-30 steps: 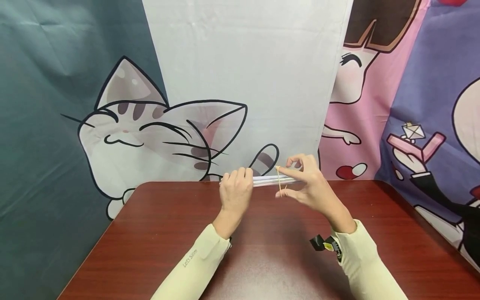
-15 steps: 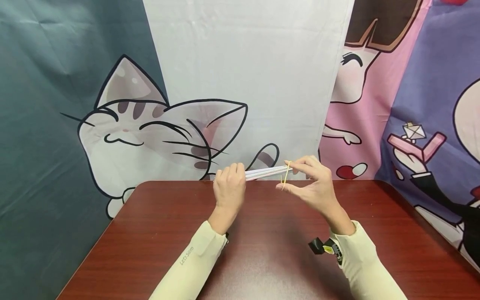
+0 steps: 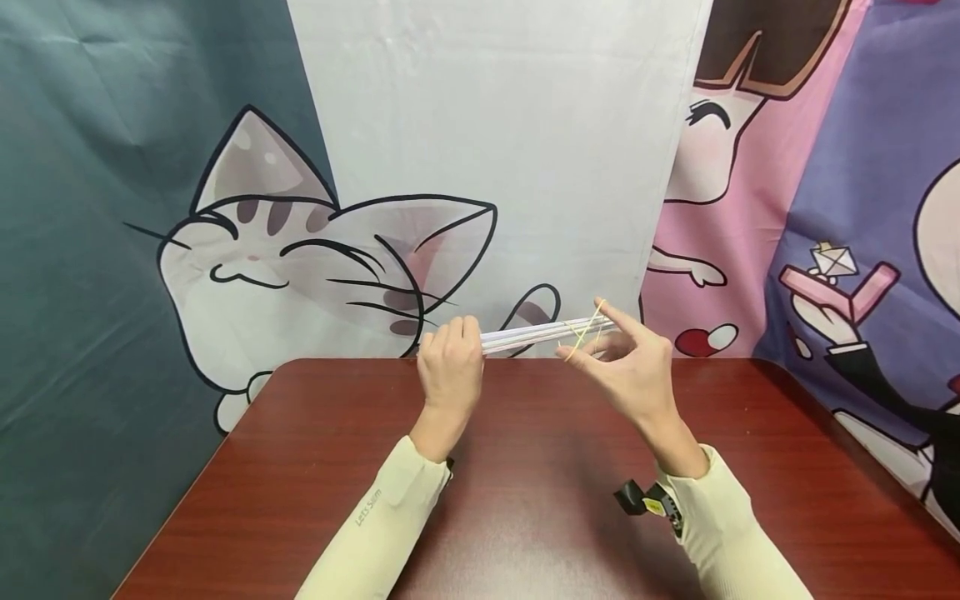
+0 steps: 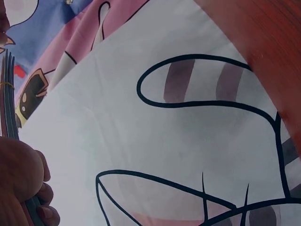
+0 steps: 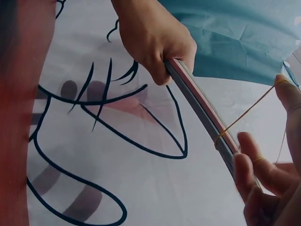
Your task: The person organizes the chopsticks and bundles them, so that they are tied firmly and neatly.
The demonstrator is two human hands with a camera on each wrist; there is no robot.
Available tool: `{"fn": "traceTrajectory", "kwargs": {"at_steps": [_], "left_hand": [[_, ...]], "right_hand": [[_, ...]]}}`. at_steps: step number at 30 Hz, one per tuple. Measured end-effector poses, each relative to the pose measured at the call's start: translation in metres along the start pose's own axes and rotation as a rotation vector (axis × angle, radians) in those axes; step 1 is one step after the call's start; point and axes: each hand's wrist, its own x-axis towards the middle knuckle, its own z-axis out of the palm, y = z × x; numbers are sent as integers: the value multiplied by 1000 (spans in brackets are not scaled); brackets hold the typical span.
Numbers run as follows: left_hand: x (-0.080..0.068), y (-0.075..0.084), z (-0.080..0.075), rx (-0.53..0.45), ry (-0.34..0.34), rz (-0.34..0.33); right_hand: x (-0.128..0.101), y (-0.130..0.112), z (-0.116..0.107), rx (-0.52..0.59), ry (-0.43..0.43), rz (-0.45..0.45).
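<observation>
My left hand [image 3: 450, 371] grips one end of a bundle of thin pale straws [image 3: 534, 333] and holds it level above the far edge of the table. In the right wrist view the same left hand [image 5: 155, 37] wraps the bundle of straws [image 5: 202, 110]. My right hand [image 3: 622, 354] stretches a yellow rubber band [image 3: 585, 333] over the other end of the bundle, the band looped on its index finger and thumb. The rubber band [image 5: 244, 113] crosses the straws and runs to the fingers [image 5: 251, 162]. In the left wrist view the straws [image 4: 9, 99] rise from my palm.
A dark red wooden table [image 3: 525, 500] lies under both arms. Behind it hang cloth backdrops printed with a cartoon cat [image 3: 300, 258] and cartoon figures [image 3: 750, 167]. A small black tag [image 3: 645, 500] hangs at my right wrist.
Both hands have lifted the bundle a little and shifted it away from me. The rubber band has gone from hanging straight between finger and thumb to crossing over the straws' end.
</observation>
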Motion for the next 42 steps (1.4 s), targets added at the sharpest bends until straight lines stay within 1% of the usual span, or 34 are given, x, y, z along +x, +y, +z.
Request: {"fn": "traceTrajectory", "kwargs": {"at_steps": [4, 7, 9, 14, 17, 21, 24, 26, 30, 36, 42], "left_hand": [[3, -2, -3, -9, 3, -24], [4, -3, -5, -8, -3, -39], [5, -3, -6, -6, -6, -42], [7, -5, -6, -7, 23, -39], [8, -4, -7, -15, 47, -36], [10, -3, -6, -33, 72, -26], [10, -3, -6, -48, 90, -8], [10, -3, -7, -57, 97, 3], [11, -3, -8, -64, 104, 14], [12, -3, -10, -70, 117, 54], [11, -1, -11, -61, 88, 100]], "right_hand": [[-2, 10, 0, 24, 10, 89], [-3, 10, 0, 32, 18, 129], [-4, 9, -1, 31, 5, 169], [0, 7, -4, 34, -13, 282], [4, 8, -7, 70, -26, 323], [9, 13, -11, 182, -62, 366], [10, 18, -12, 238, -93, 377], [11, 20, -14, 257, -121, 367], [11, 23, -17, 243, -183, 332], [15, 26, -24, 192, -209, 307], [18, 27, -34, 173, -303, 306]]}}
